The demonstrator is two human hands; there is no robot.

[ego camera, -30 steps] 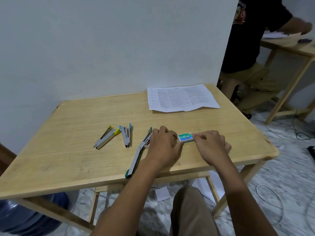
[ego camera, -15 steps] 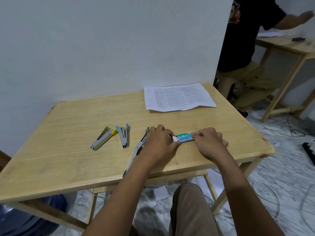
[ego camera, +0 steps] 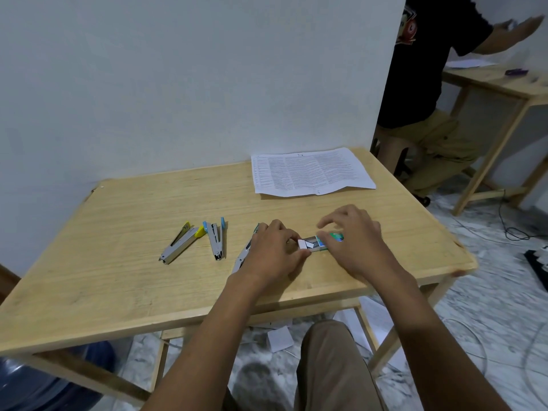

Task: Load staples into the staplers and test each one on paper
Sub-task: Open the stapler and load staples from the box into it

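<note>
left hand (ego camera: 272,253) pinches the white tray of the staple box (ego camera: 318,244); right hand (ego camera: 353,241) grips its green sleeve

Office-type rm: wood desk (ego camera: 118,262), printed paper (ego camera: 311,172), staplers (ego camera: 182,243).

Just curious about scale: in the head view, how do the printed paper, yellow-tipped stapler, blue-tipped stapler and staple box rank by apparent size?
1. The printed paper, clearly largest.
2. The yellow-tipped stapler and the blue-tipped stapler look alike in size, so they are left unranked.
3. The staple box, smallest, though partly hidden.
</note>
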